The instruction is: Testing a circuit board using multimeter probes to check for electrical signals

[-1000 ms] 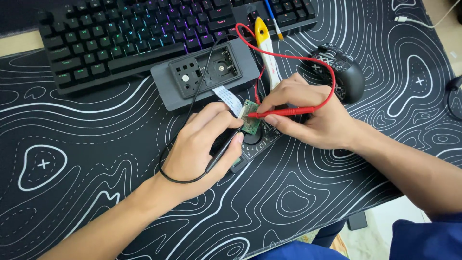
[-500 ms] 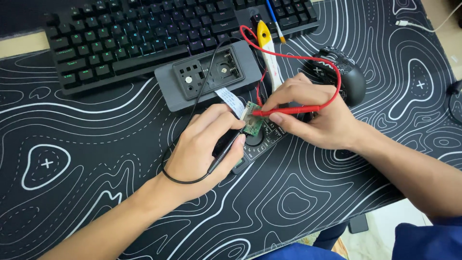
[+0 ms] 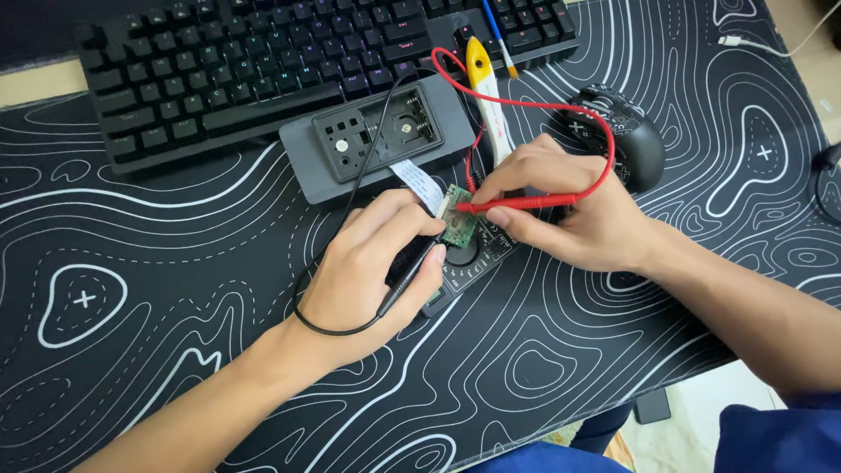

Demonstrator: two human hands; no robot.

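A: Head view, status check. What does each hand hold?

B: Left hand (image 3: 368, 271) is closed around a black probe (image 3: 405, 280), gripped pen-fashion, tip pointing up toward a small green circuit board (image 3: 457, 226). Right hand (image 3: 561, 210) is pinched on a red probe (image 3: 517, 203), tip laid against the same board.

A: Board location?

B: It sits between the two hands, on top of a black meter (image 3: 473, 258) that lies flat on the patterned desk mat (image 3: 175, 350). A white ribbon cable (image 3: 419, 182) runs from the board to an opened grey case (image 3: 385, 140) just behind it.

A: Step in hand?

B: By my judgement, a two-point electrical check on the board (both tips appear to rest on it; exact contact points are too small to tell).

A: Requirement for the next move?

B: Steady hands. The contacts are fine, so any shift of a tip calls for small, controlled repositioning, with the board kept from sliding on the meter.

A: Surroundings?

B: A keyboard (image 3: 263, 70) lies behind the case, a mouse (image 3: 626, 140) just beyond the right hand, and a yellow-tipped tool (image 3: 484, 88) beside the red lead (image 3: 543, 109).
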